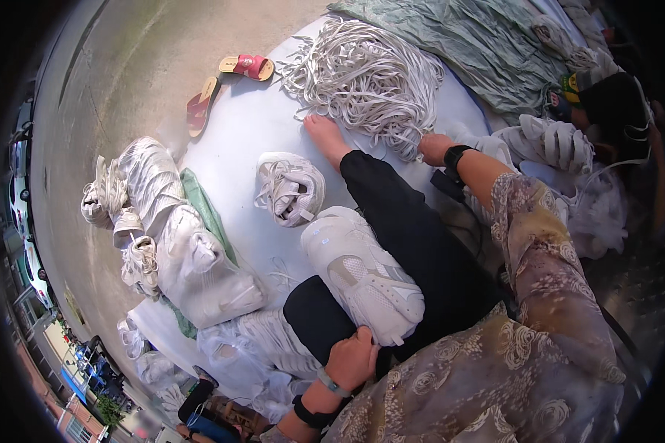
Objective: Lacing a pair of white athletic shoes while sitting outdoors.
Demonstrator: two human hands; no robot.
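A pale grey-white sneaker [373, 277] lies across my lap, against my black trouser leg. My left hand [352, 359], with bands at its wrist, is closed on the near end of that sneaker. Farther off, my right hand [434, 148], wearing a dark watch, reaches to the near right edge of a big tangled heap of white shoelaces [369, 74]. Its fingers are pinched together on the shoelaces there. Another white sneaker [291, 189], with laces in it, stands on the white sheet [225, 166] near my bare foot [325, 138].
Bundled white shoes and wrapped bags [199, 258] line the left side. Red sandals [247, 67] lie at the sheet's far left edge. A green tarp [458, 40] covers the far right. More white shoes [547, 144] sit at right, beside another person's dark-clad leg [617, 111].
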